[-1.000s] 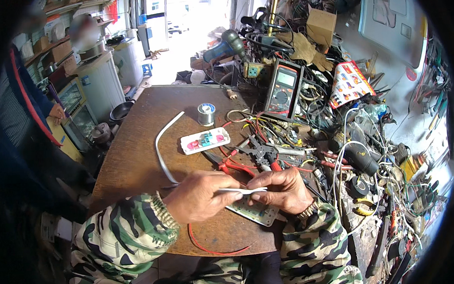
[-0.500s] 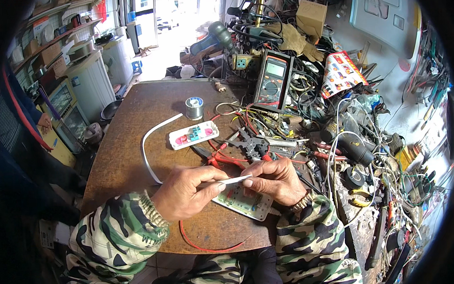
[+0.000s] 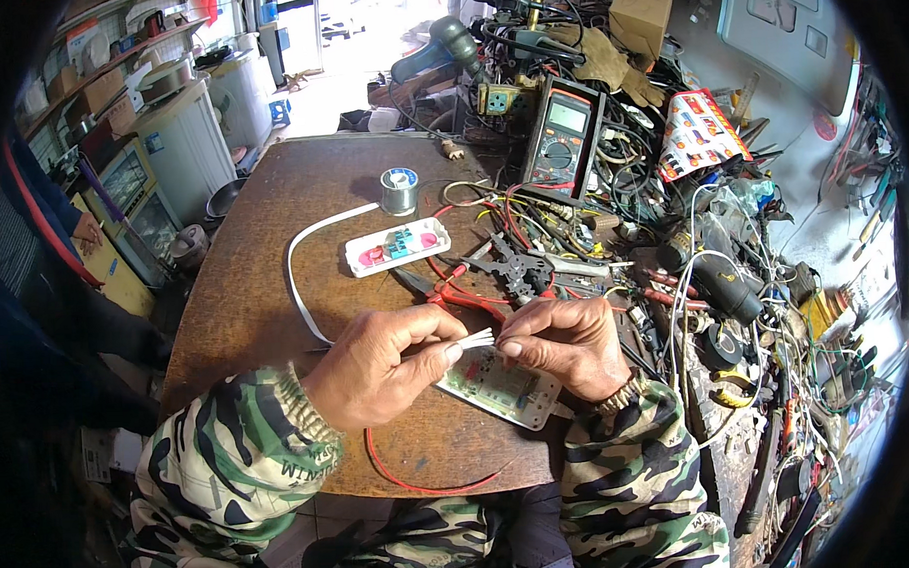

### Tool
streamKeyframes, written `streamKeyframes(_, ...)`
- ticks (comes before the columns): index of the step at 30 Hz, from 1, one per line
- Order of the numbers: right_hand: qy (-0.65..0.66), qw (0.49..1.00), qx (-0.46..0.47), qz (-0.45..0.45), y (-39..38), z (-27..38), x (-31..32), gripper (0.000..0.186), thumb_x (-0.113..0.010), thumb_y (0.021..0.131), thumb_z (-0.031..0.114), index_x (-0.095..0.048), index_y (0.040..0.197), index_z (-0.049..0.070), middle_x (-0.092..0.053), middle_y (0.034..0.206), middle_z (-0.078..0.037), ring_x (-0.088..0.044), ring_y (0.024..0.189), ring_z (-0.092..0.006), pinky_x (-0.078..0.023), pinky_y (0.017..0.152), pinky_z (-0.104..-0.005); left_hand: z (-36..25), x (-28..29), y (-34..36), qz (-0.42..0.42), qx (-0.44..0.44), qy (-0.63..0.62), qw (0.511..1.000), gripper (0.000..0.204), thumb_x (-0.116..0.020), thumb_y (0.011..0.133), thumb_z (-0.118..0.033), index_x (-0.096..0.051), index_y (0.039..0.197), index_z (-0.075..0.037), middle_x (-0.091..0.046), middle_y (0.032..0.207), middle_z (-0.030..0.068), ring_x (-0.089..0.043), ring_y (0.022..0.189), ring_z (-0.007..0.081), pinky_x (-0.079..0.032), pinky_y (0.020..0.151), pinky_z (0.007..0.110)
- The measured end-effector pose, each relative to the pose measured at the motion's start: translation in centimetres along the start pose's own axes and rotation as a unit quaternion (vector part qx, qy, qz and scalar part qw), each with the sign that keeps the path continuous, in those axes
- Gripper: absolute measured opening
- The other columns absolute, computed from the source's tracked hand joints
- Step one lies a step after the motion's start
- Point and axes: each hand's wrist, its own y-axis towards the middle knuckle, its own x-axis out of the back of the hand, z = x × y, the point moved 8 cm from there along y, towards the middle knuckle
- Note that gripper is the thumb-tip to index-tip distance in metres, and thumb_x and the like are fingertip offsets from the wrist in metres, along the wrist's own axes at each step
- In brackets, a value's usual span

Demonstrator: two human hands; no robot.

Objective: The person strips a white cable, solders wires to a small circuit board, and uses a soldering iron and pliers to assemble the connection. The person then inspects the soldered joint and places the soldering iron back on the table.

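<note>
My left hand [image 3: 387,364] is closed on a white flat cable [image 3: 302,295] that loops over the wooden table [image 3: 252,211]; its end, split into several strands [image 3: 474,339], pokes out from between my thumb and forefinger. My right hand [image 3: 563,348] is closed in a pinch at the tips of those strands; whether it grips one is too small to tell. Under my hands lies a circuit board [image 3: 498,388] in a pale casing. Just beyond are red-handled pliers [image 3: 457,302], a wire stripper [image 3: 522,270] and a white plastic housing [image 3: 398,248] with pink and teal parts.
A solder spool [image 3: 399,194] stands mid-table, a multimeter [image 3: 558,145] behind tangled wires on the right. A red wire [image 3: 422,485] lies near the front edge. Heaped tools and cables [image 3: 726,325] crowd the right side. A person [image 3: 53,258] is at the left edge.
The cable end in my hands, a single strip earlier, now shows splayed strands, and a small gap has opened between my fingertips. The view has shifted, so the table sits higher in it.
</note>
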Motion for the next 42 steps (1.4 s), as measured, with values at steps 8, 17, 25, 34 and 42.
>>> streamKeyframes(8, 0.066, 0.997, -0.02, 0.024, -0.1, -0.1, -0.5, 0.012, -0.08, 0.083, 0.003, -0.074, 0.093, 0.0, -0.07, 0.093, -0.004, -0.063, 0.086, -0.0097, -0.052, 0.077, -0.027, 0.0, -0.7, 0.0, 0.046, 0.031, -0.035, 0.998, 0.017, -0.055, 0.102, -0.009, -0.06, 0.112, 0.004, -0.064, 0.086, 0.0012, -0.06, 0.076, 0.0059, -0.05, 0.068, 0.023)
streamKeyframes(17, -0.038, 0.998, 0.008, 0.055, 0.0, 0.5, -1.1, 0.011, -0.075, 0.087, 0.005, -0.075, 0.095, -0.002, -0.071, 0.092, -0.008, -0.065, 0.088, -0.0152, -0.05, 0.08, -0.0298, 0.5, -2.3, -0.2, 0.096, 0.059, -0.051, 0.992, 0.013, -0.052, 0.103, -0.007, -0.055, 0.11, 0.003, -0.062, 0.082, 0.0033, -0.055, 0.062, 0.0056, -0.047, 0.056, 0.022)
streamKeyframes(25, -0.028, 0.998, 0.001, 0.059, -0.2, 0.4, -1.7, 0.013, -0.075, 0.085, 0.0, -0.073, 0.097, -0.004, -0.071, 0.09, -0.01, -0.066, 0.088, -0.0172, -0.052, 0.08, -0.0314, 0.9, -2.3, -0.1, 0.069, 0.089, -0.108, 0.988, 0.012, -0.055, 0.1, -0.005, -0.06, 0.109, 0.001, -0.063, 0.079, 0.0005, -0.054, 0.061, 0.0054, -0.044, 0.055, 0.023)
streamKeyframes(34, -0.063, 0.996, 0.04, 0.056, 0.2, -0.4, -1.2, 0.009, -0.077, 0.084, 0.005, -0.073, 0.09, -0.002, -0.072, 0.085, -0.006, -0.065, 0.083, -0.0109, -0.053, 0.077, -0.0299, 1.4, -2.8, -0.3, 0.064, 0.091, -0.112, 0.987, 0.015, -0.055, 0.101, -0.011, -0.055, 0.106, 0.003, -0.065, 0.08, 0.0074, -0.057, 0.056, 0.009, -0.045, 0.051, 0.023)
streamKeyframes(42, -0.201, 0.974, 0.093, -0.039, -3.7, 5.4, -0.9, 0.018, -0.074, 0.087, 0.014, -0.07, 0.094, -0.003, -0.066, 0.081, -0.012, -0.064, 0.075, -0.0196, -0.05, 0.068, -0.0343, 2.9, -0.8, -0.3, -0.027, 0.099, -0.127, 0.987, 0.013, -0.055, 0.098, -0.012, -0.057, 0.104, -0.001, -0.061, 0.073, 0.0019, -0.047, 0.05, 0.0036, -0.037, 0.045, 0.02)
